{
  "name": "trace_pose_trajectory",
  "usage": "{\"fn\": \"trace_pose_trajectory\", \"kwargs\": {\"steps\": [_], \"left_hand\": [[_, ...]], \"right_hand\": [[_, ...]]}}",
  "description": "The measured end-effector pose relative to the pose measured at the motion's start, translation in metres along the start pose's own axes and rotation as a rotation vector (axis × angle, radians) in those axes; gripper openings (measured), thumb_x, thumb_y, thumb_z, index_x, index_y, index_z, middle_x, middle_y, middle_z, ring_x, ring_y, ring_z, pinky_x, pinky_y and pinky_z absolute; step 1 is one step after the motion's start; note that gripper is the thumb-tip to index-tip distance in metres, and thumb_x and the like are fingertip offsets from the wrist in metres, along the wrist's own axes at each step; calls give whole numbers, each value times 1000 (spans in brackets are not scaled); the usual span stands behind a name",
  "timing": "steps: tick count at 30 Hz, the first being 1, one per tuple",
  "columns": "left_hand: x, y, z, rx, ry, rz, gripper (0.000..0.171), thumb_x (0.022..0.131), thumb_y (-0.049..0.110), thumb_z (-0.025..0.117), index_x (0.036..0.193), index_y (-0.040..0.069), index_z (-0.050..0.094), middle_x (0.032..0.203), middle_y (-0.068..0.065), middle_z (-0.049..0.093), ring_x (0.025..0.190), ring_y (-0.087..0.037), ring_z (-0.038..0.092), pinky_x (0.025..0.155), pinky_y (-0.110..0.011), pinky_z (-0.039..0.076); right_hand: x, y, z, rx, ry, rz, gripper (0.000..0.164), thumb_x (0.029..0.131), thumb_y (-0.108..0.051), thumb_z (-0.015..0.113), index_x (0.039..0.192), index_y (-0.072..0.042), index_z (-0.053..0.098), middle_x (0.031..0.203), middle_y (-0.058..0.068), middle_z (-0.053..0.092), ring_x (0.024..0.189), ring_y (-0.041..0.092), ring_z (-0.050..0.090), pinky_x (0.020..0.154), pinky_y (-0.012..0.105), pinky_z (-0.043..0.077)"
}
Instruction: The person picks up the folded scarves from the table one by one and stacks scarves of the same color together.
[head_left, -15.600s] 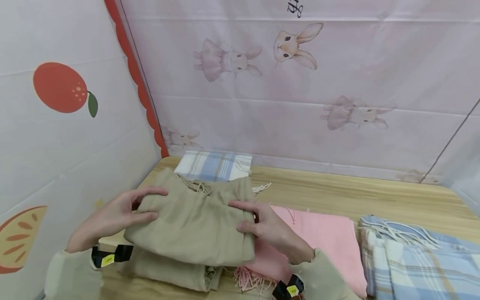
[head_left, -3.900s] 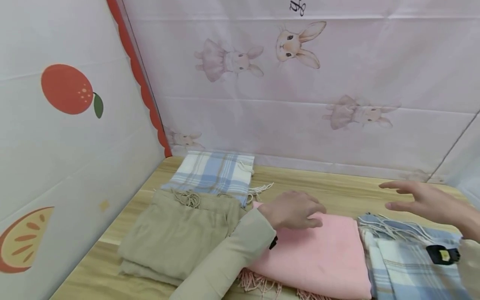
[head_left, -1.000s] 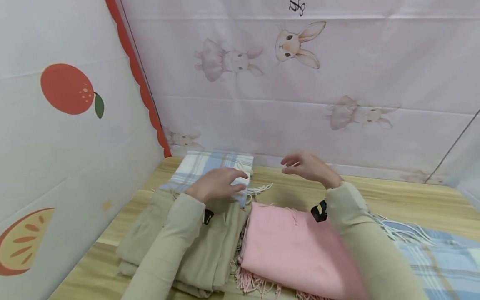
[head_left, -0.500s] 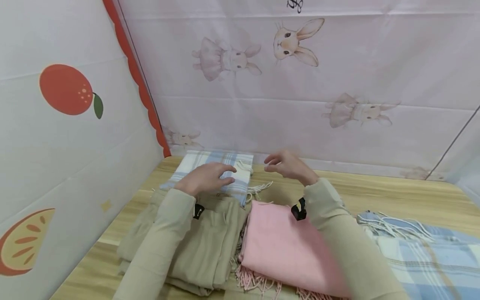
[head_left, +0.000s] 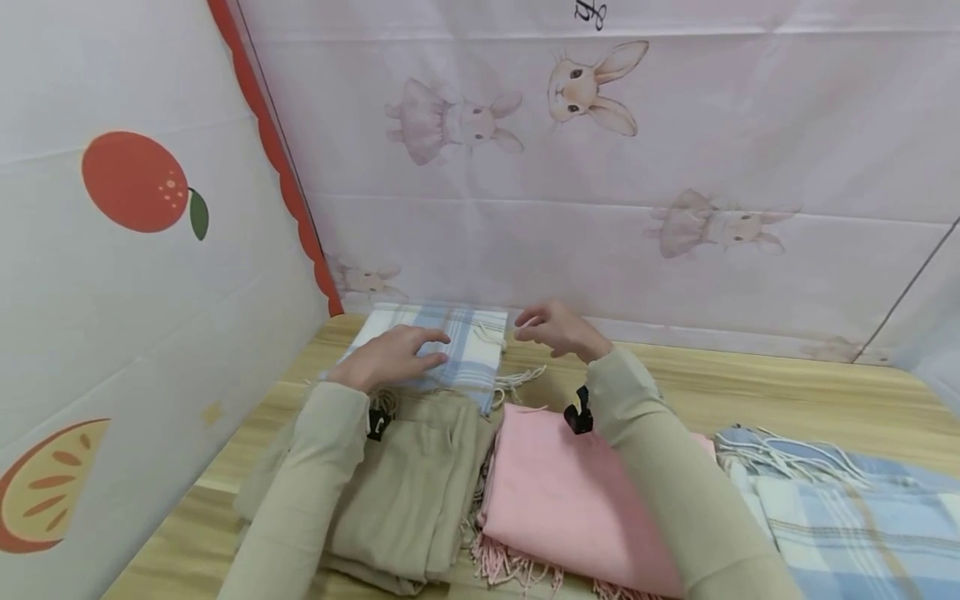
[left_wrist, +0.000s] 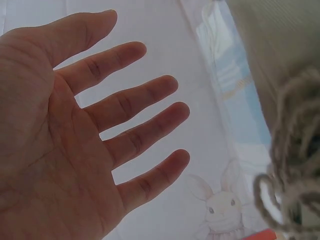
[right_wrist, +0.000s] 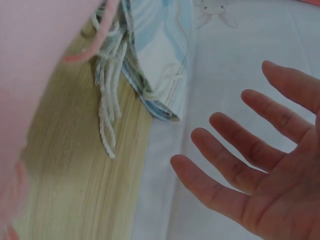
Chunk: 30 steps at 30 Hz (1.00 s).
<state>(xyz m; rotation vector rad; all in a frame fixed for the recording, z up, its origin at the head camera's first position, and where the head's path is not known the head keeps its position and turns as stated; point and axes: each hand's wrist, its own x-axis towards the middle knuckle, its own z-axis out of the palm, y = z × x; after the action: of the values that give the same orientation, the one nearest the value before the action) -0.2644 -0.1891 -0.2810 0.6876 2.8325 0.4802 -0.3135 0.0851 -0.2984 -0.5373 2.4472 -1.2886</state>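
Note:
In the head view my left hand hovers over the folded blue-and-white plaid scarf at the back left. Its fingers are spread and hold nothing, as the left wrist view shows. My right hand hangs above the table just right of that scarf, fingers relaxed and palm bare in the right wrist view. White fringe trails from the plaid scarf. A folded beige fringed scarf lies under my left forearm, its front part uneven in layers. Beneath my right forearm is a folded pink scarf with pink fringe.
A second blue plaid scarf lies folded at the right, its fringe toward the back. The wooden table ends at a rabbit-print cloth wall behind and a fruit-print wall on the left.
The beige scarf, earlier lifted in both hands, now lies on the table. My left hand has left the pink scarf. Over the last second both hands drifted left.

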Motion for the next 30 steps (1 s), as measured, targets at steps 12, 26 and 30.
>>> {"fn": "trace_pose_trajectory", "kwargs": {"steps": [12,26,30], "left_hand": [[0,-24,1,-31,25,-18,42,107,22,52,144,1,55,143,-22,55,131,-41,52,105,-55,42],[2,-45,-1,-44,33,-17,41,106,18,52,140,-5,55,139,-29,55,128,-45,52,103,-56,43],[4,-51,-4,-57,32,-37,42,106,18,53,140,-6,54,139,-30,54,129,-46,50,104,-57,42]], "right_hand": [[14,-8,20,106,-16,48,40,102,-16,61,136,4,58,141,25,54,131,46,48,100,62,45],[19,-4,33,172,8,89,45,99,-14,63,138,7,54,145,24,50,132,49,46,101,63,43],[22,-1,35,178,7,87,44,100,-13,63,137,8,54,144,26,51,132,49,45,104,65,39]]}}
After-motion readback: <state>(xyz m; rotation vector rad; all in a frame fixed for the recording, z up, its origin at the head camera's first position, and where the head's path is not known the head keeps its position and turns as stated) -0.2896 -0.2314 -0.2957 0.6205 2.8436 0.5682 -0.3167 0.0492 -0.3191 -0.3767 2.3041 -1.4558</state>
